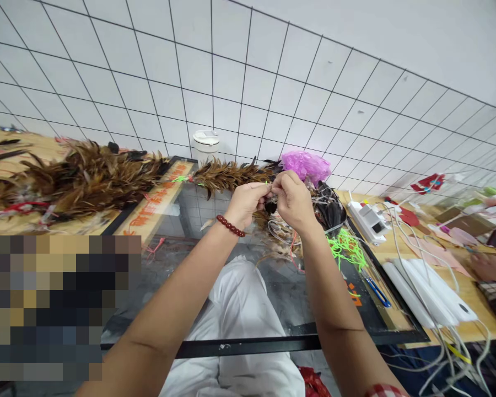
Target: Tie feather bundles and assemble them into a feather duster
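Observation:
My left hand (248,203), with a beaded bracelet (230,226) on its wrist, is closed in a pinch. Close beside it, my right hand (291,201) pinches too, the fingertips of both nearly meeting. A speck of bright green shows at the left fingertips, but what lies between the fingers is too small to make out. Just behind them runs a brown feather garland (231,175), tied with green string (184,179) at its left end. Dark feathers (328,207) and loose pale feathers (283,242) lie around and below my right hand.
A large feather bundle (91,176) lies left. Behind are a white lidded cup (206,144) and a purple plastic bag (306,165). Rightward are green string (347,248), a blue cutter (378,292), a power strip (367,220), cables and another person's hand (490,270).

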Action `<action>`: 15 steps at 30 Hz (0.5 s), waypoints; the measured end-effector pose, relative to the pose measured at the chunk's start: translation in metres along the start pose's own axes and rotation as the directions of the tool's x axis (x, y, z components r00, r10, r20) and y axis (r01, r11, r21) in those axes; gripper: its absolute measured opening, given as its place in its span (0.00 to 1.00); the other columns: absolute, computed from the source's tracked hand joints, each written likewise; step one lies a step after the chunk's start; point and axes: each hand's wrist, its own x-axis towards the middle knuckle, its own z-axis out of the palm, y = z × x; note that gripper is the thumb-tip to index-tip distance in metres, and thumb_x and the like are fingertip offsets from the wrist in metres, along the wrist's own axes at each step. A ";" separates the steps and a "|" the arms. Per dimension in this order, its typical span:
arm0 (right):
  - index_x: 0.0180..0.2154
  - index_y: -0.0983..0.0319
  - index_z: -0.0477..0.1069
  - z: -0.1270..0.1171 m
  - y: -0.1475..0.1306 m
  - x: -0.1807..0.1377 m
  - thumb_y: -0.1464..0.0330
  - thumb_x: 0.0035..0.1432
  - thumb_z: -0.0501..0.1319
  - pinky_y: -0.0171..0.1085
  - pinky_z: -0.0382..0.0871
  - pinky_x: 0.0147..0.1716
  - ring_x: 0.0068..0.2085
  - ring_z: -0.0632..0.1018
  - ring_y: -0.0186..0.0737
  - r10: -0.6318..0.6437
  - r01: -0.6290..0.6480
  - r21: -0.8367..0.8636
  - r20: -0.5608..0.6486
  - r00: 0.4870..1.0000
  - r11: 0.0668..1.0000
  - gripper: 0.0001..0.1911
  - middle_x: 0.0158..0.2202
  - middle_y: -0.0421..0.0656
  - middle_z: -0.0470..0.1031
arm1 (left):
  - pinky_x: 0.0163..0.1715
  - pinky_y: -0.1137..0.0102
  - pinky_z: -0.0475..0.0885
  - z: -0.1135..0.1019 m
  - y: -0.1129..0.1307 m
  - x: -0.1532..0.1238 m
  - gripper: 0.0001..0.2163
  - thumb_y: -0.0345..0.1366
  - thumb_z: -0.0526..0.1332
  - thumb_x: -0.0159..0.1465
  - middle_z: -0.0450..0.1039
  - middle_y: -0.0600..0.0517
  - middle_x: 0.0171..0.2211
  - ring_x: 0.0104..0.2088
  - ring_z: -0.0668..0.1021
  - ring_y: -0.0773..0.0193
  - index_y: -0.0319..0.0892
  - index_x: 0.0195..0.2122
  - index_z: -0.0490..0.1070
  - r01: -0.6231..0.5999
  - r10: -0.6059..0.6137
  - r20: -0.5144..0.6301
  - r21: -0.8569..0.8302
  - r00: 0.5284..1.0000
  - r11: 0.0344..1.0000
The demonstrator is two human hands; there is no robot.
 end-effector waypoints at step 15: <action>0.32 0.59 0.60 0.010 0.004 -0.002 0.73 0.57 0.51 0.37 0.66 0.38 0.35 0.74 0.37 0.191 -0.161 0.304 -0.071 0.979 0.939 0.04 0.34 0.43 0.74 | 0.25 0.76 0.71 -0.013 0.005 0.006 0.12 0.26 0.71 0.42 0.71 0.53 0.21 0.23 0.74 0.72 0.35 0.25 0.69 0.039 -0.041 -0.028 -0.083 0.999 0.996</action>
